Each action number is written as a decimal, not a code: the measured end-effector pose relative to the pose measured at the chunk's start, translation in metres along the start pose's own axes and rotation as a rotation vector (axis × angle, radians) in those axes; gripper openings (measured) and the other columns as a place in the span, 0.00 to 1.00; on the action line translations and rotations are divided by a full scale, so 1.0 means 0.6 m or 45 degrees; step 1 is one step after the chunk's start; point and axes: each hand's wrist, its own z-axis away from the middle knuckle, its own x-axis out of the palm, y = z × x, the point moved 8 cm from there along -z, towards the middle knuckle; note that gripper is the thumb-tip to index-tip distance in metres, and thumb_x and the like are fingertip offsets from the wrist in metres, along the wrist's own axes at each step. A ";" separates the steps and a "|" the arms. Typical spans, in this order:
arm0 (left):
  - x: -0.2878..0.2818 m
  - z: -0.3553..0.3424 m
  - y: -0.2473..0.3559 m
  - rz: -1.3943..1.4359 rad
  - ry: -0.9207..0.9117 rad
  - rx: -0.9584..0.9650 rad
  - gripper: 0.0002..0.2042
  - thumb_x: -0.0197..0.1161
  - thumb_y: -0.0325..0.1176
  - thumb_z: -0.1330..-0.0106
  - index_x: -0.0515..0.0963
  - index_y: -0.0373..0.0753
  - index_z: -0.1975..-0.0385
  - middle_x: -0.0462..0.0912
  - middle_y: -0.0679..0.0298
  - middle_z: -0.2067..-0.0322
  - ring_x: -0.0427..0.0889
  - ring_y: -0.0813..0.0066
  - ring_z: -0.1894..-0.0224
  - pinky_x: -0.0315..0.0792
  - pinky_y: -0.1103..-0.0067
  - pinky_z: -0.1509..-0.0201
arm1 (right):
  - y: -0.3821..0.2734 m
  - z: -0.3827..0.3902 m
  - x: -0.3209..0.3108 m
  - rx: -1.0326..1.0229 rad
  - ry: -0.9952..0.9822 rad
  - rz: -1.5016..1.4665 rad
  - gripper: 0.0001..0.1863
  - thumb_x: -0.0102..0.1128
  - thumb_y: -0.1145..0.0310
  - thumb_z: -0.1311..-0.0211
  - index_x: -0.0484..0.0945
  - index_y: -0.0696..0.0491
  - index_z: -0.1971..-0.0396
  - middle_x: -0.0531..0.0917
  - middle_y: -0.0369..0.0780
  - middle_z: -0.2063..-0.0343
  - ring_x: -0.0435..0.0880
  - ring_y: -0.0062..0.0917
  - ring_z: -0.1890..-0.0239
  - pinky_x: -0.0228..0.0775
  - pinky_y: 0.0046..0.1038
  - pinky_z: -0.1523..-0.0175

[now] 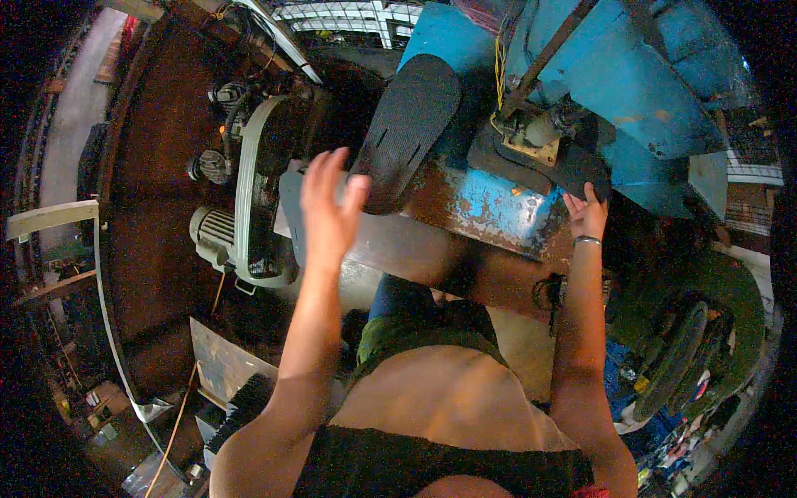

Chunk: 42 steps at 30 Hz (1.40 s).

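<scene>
Dark sole (583,168), bench's (490,203) right end: probably light, kinda bendy, best held by rim. Left grip (329,212) spread; right grip (588,217) at rim, pinch can't be told.

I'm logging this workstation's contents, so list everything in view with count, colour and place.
Sole-shaped piece: one, black, on bench
Dark flat piece: one, black, under machine head
Bench: one, worn blue and brown, centre
Machine head: one, greyish, above bench
Blue panels: several, blue, upper right
Belt guard: one, pale green, left
Motor: one, grey-green, beside belt guard
Board: one, grey-brown, lower left
Dim edges: more clutter, uncountable
Wristband: one, silvery, right wrist
Left grip: one, bare, near sole-shaped piece
Right grip: one, bare, at dark flat piece's edge
</scene>
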 end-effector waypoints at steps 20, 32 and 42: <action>-0.088 0.212 -0.221 0.752 0.403 -0.532 0.42 0.75 0.33 0.40 0.59 0.43 0.26 0.67 0.51 0.35 0.68 0.59 0.34 0.63 0.67 0.30 | -0.029 0.079 -0.042 -0.030 0.279 0.354 0.43 0.69 0.49 0.35 0.58 0.50 0.28 0.76 0.52 0.40 0.87 0.38 0.51 0.84 0.38 0.52; 0.168 0.284 0.353 0.269 -1.074 0.717 0.41 0.80 0.32 0.47 0.69 0.47 0.30 0.56 0.44 0.26 0.57 0.41 0.26 0.60 0.56 0.26 | -0.022 0.436 -0.241 -0.105 -0.102 0.200 0.29 0.72 0.65 0.36 0.74 0.56 0.38 0.84 0.38 0.47 0.81 0.26 0.45 0.75 0.35 0.38; 0.202 0.199 0.394 0.111 -1.089 0.880 0.35 0.72 0.35 0.36 0.67 0.43 0.29 0.63 0.47 0.29 0.62 0.46 0.27 0.59 0.57 0.25 | 0.041 0.600 -1.020 -0.704 1.685 0.449 0.20 0.71 0.69 0.38 0.77 0.50 0.47 0.86 0.36 0.58 0.86 0.29 0.63 0.82 0.36 0.66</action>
